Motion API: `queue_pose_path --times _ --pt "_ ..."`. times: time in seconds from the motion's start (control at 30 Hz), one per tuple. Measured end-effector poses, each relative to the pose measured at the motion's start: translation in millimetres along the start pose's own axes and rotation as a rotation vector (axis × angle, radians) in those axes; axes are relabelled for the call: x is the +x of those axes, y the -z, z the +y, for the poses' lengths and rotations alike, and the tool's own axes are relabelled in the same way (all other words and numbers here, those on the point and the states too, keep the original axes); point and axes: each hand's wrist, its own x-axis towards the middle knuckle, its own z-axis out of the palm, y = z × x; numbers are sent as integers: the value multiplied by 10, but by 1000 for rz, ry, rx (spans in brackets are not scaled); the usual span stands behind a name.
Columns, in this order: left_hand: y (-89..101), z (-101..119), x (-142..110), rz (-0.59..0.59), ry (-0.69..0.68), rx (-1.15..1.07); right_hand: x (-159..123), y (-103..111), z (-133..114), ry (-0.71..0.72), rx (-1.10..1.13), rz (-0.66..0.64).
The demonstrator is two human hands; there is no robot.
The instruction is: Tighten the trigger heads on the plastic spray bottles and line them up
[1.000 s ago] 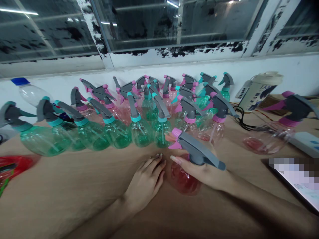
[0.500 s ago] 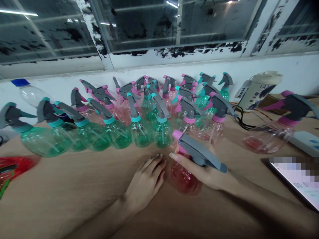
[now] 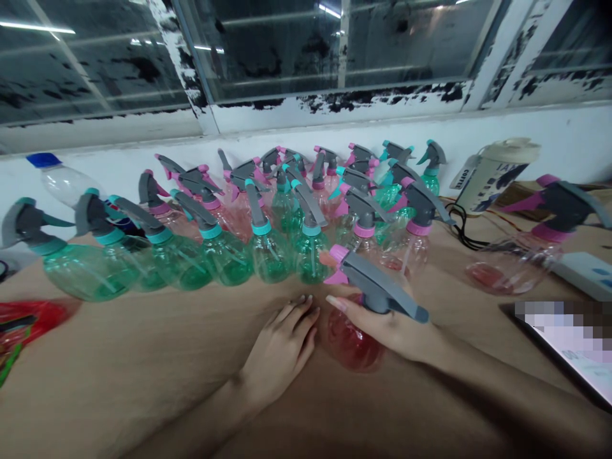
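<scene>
Around the neck of a pink spray bottle [image 3: 351, 338], my right hand [image 3: 392, 328] is closed, with the thumb along the near side. The bottle stands on the table, holds some reddish liquid, and has a grey head with a pink nozzle and trigger. A fingertip shows in front of the trigger, beside the nozzle; the other fingers are mostly hidden behind the bottle. Just left of it, my left hand [image 3: 282, 350] rests palm down on the wooden table [image 3: 119, 376], fingers stretched out and holding nothing. It does not touch the bottle.
Behind my hands stand several green spray bottles [image 3: 229, 258] and several pink ones [image 3: 227, 213]. Another pink spray bottle [image 3: 514, 264], a phone [image 3: 564, 350] and a cream cup [image 3: 497, 175] are at right. A red packet [image 3: 36, 322] and a blue-capped clear bottle [image 3: 64, 185] are at left.
The held bottle's trigger was pulled in and its nozzle dipped half a second ago. Now the trigger stands forward again and the fingertip shows ahead of it. My left hand has stayed still.
</scene>
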Motion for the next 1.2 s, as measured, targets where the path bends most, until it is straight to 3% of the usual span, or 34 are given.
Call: queue_pose_path --times 0.77,1.03,1.2 --pt "12 -1 -7 5 -12 10 16 26 -101 51 5 14" --pt "2 -4 -14 36 -23 39 -24 53 -44 -11 -9 -40" --pt "5 -9 -11 -5 -32 75 -127 147 -34 -101 -20 -28"
